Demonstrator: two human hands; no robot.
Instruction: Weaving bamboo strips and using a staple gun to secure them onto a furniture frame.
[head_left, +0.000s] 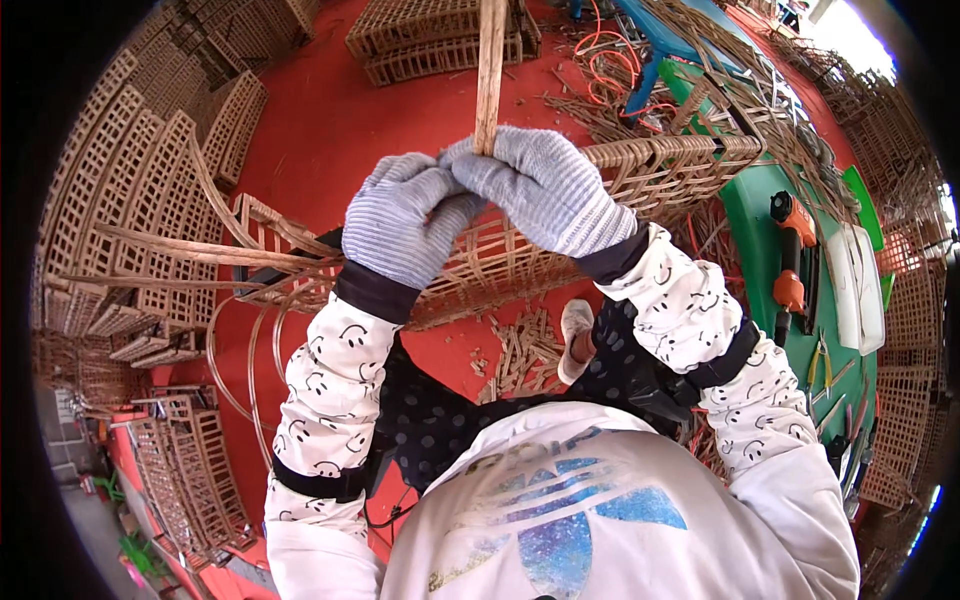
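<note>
1. So the brown strip [489, 80] is pretty much front and centre: it sticks up and away from the person, with its near end at the fingertips.
2. Right hand [545, 190], in a striped grey glove, is pinching that strip between thumb and fingers. Its back faces up, knuckles bent, fingers pointing left.
3. Left hand [408, 222], same kind of glove, is curled up right against it, fingertips meeting the other hand's. Can't tell if it's gripping the strip too, since the fingers hide that bit.
4. Both forearms come up from the lower edge and angle inward, so the hands meet out in front of the chest. White patterned sleeves, dark cuffs at the wrists.
5. Just below and behind the hands there's a long woven piece [690, 165] running crosswise, with loose strands [210, 248] poking out at left.
6. Off to the right, a green surface [752, 235] has an orange-and-black tool [794, 222] and some pliers [821, 368] on it.
7. Further out left: stacked woven panels [140, 180] on a red floor [305, 130].
</note>
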